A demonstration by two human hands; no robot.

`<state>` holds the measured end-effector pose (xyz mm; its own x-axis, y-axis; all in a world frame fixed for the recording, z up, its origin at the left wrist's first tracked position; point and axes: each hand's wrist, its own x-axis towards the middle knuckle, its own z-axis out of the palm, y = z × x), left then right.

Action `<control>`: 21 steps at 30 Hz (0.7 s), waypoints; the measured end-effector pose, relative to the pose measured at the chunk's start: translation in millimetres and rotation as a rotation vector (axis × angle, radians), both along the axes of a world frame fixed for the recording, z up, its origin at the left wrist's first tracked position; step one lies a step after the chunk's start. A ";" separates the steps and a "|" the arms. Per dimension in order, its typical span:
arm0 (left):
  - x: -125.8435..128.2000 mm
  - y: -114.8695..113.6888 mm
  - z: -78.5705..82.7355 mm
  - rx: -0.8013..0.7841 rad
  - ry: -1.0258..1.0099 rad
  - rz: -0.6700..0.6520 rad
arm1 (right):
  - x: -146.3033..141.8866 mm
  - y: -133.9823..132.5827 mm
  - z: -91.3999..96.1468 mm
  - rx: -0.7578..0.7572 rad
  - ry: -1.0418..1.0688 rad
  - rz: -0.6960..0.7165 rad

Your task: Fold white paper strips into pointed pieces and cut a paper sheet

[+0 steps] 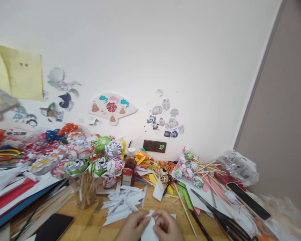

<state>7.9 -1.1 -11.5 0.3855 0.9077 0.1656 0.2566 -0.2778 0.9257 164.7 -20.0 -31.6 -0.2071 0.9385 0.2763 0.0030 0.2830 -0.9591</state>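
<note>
At the front edge of the wooden table (97, 222), my left hand (134, 225) and my right hand (167, 226) meet over a sheet of white paper (148, 233). Thumbs and fingertips of both hands pinch its upper part, close together. The paper's lower end runs out of view at the bottom. Just beyond my hands lies a loose pile of white paper strips (124, 200). Another piece of white paper shows behind my right hand.
Paper flowers (77, 147) on sticks stand in a clear jar (86, 192) at left, beside a red-brown bottle (129, 169). A black phone (54, 227) lies front left. Black scissors (223, 217), wooden sticks (185, 209) and another phone (248, 201) lie to the right.
</note>
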 end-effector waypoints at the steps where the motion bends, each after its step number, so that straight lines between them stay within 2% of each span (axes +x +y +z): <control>1: 0.0 -0.2 0.0 -0.012 -0.007 -0.009 | -0.5 0.3 -1.4 0.004 -0.019 -0.045; 5: 0.9 -2.4 -2.1 -0.116 -0.055 -0.071 | -2.0 -0.5 1.4 0.004 -0.037 -0.175; 14: -1.0 -0.9 -2.1 -0.158 -0.080 -0.132 | -1.9 -4.2 8.6 0.060 -0.229 -0.193; 21: -3.3 0.0 -1.1 -0.174 -0.090 -0.178 | -1.7 -5.3 10.9 0.081 -0.264 -0.194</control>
<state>4.6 -1.1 -12.6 0.5329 0.8445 0.0535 0.1328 -0.1459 0.9803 163.0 -25.4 -20.7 -0.1010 0.9445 0.3125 0.3100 0.3284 -0.8922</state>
